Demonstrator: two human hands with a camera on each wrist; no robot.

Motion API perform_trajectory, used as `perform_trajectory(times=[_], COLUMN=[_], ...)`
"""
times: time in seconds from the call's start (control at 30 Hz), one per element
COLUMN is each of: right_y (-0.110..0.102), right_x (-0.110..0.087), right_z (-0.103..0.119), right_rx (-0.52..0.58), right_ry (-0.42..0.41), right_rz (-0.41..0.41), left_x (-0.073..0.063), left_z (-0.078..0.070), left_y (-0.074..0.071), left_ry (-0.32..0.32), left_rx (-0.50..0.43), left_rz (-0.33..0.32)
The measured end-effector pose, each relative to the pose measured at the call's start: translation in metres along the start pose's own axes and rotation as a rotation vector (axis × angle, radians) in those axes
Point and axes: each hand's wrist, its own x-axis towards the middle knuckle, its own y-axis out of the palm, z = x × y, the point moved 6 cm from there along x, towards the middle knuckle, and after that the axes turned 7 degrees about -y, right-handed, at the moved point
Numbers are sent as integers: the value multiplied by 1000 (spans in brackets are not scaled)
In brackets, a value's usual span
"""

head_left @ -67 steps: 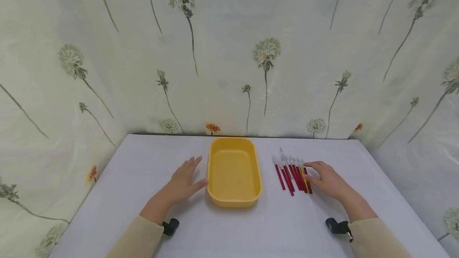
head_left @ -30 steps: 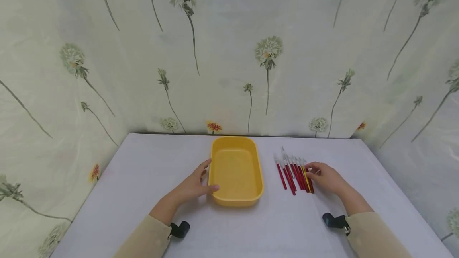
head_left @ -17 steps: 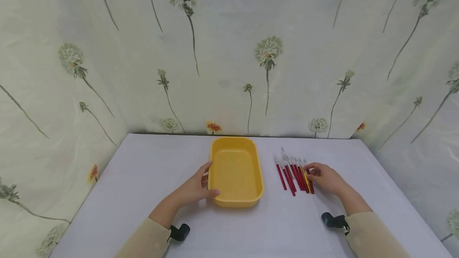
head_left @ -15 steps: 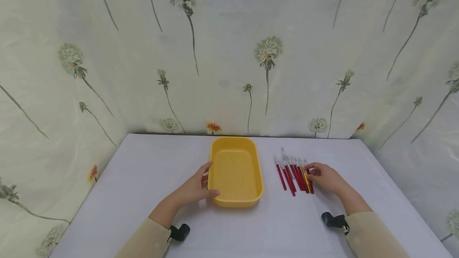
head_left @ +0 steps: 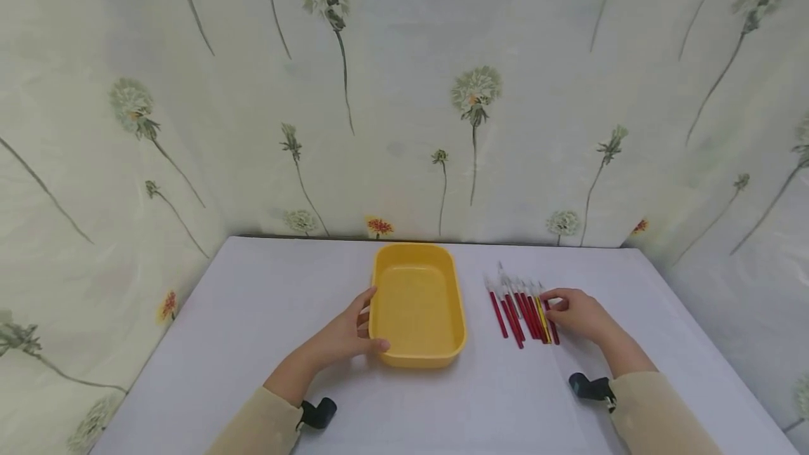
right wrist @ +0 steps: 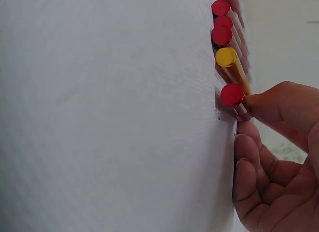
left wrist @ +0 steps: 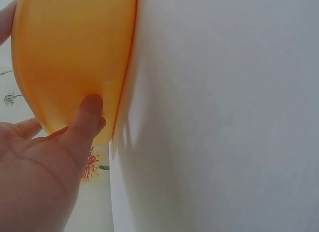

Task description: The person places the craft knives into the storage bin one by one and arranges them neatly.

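A yellow plastic tub stands mid-table in the head view. My left hand grips its near left side, thumb at the near corner and fingers along the left wall. The left wrist view shows fingertips against the tub's wall. To the tub's right lies a row of slim red pens with clear tops, one yellow pen among them. My right hand pinches the rightmost red pen between thumb and forefinger, its other fingers curled below. A narrow gap separates this pen from the yellow one.
The white-covered table runs back to a wall hung with dandelion-print cloth. Similar cloth hangs at both sides. Black wrist cameras sit on the left cuff and right cuff.
My left hand has moved right and taken hold of the tub. My right thumb and forefinger have closed on the rightmost red pen, which has shifted slightly away from the yellow one.
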Motion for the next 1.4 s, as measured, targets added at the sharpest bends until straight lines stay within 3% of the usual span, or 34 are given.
perform_trajectory(times=[0.3, 0.5, 0.67, 0.83, 1.4], right_y=[1, -2, -4, -9, -19], right_x=[2, -5, -13, -20, -34], right_z=[-6, -9, -8, 1, 40], right_rx=[31, 72, 106, 136, 227], right_ry=[2, -37, -14, 9, -26], right_rz=[-13, -42, -44, -63, -56], left_x=[-4, -4, -6, -5, -5], left_z=[-2, -1, -3, -2, -2], left_y=[1, 2, 3, 3, 3], left_ry=[-5, -7, -1, -5, -15], left_rx=[21, 15, 3, 2, 33], left_rz=[3, 13, 20, 14, 9])
